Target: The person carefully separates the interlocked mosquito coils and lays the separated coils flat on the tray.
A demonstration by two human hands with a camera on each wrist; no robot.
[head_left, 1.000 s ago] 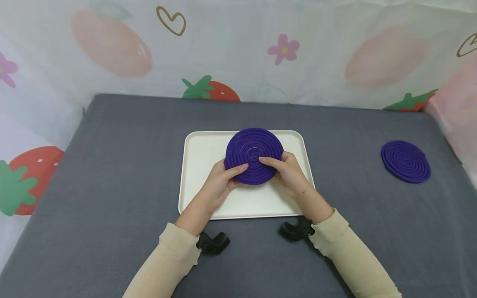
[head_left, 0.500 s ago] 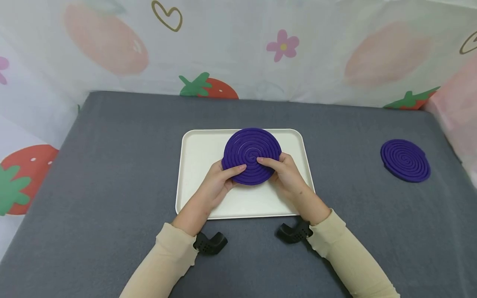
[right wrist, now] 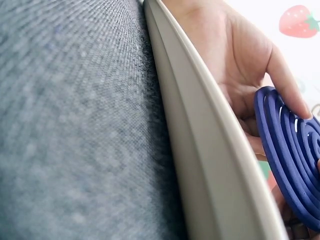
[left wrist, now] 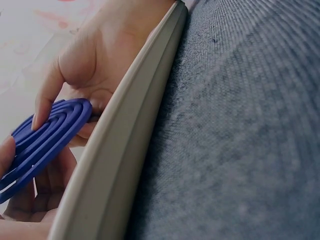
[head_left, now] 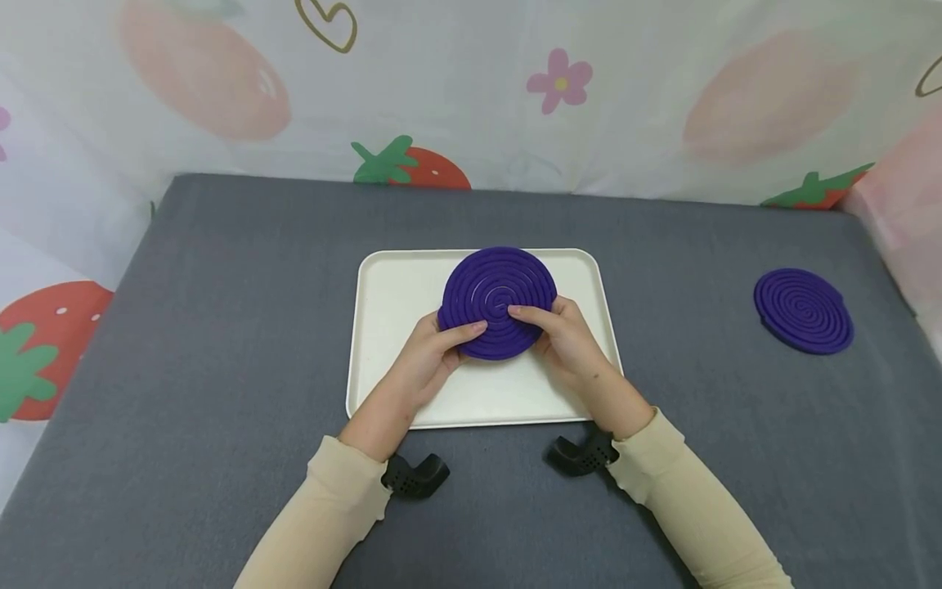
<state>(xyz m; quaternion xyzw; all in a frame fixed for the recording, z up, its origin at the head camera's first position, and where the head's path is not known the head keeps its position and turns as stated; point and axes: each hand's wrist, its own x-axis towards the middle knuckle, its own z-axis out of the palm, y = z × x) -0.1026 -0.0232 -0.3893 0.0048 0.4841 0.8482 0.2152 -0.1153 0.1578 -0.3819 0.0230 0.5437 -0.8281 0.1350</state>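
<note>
Both hands hold one round purple spiral coaster (head_left: 496,278) above a cream tray (head_left: 390,327). The left hand (head_left: 428,360) grips its lower left edge, the thumb lying on the top face and the other fingers underneath. On the right side the right hand (head_left: 570,339) pinches it the same way, its thumb tip close to the spiral's centre. In the left wrist view the coaster (left wrist: 55,127) shows tilted, with fingers curled beneath it. The right wrist view has the coaster (right wrist: 287,150) partly cut off by the frame; the tray's side hides part of the hand.
A second purple spiral coaster (head_left: 804,311) lies flat on the grey cloth-covered table (head_left: 221,343), far to the right. Behind the table hangs a white curtain (head_left: 456,82) printed with fruit and flowers. Black wrist devices (head_left: 415,476) sit at both cuffs.
The hands and the coaster keep the same hold. Only the head view has shifted slightly, so the scene sits a little differently in the frame.
</note>
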